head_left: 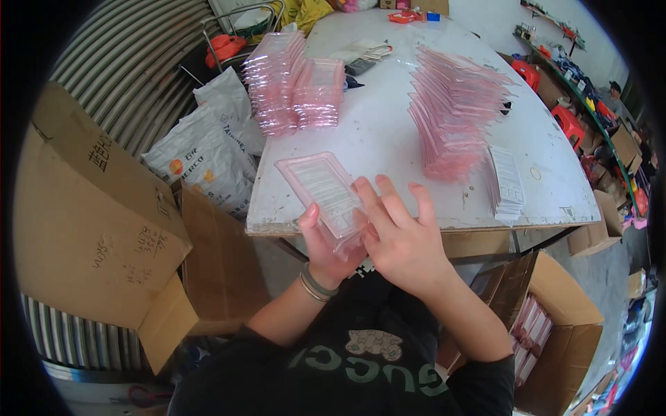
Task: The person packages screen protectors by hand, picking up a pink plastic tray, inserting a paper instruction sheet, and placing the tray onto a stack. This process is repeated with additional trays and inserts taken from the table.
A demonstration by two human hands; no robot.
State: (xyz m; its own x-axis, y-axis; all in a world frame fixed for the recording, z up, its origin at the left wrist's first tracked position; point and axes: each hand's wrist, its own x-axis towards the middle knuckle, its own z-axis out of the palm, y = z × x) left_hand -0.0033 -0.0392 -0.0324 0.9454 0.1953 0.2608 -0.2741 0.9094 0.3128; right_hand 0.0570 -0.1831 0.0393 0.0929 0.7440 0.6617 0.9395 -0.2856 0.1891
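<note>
A pink-edged clear plastic package (pixel 320 188) with a printed card inside is tilted in front of my body, over the table's near edge. My left hand (pixel 331 248) holds its lower end, thumb on the side. My right hand (pixel 402 232) touches its lower right corner with thumb and index finger; the other fingers are spread. Beyond it stand stacks of pink clear packages (pixel 274 83) at the table's left side. A tall fanned stack of pink clear plastic (pixel 454 114) is on the right, beside a pile of printed white cards (pixel 506 182).
The white table (pixel 374 132) carries gloves (pixel 371 52) and a red tray (pixel 402 17) farther back. Cardboard boxes stand left (pixel 97 208) and lower right (pixel 569 340), the latter holding pink packages. White sacks (pixel 201 152) lean at the left. A person (pixel 615 100) is far right.
</note>
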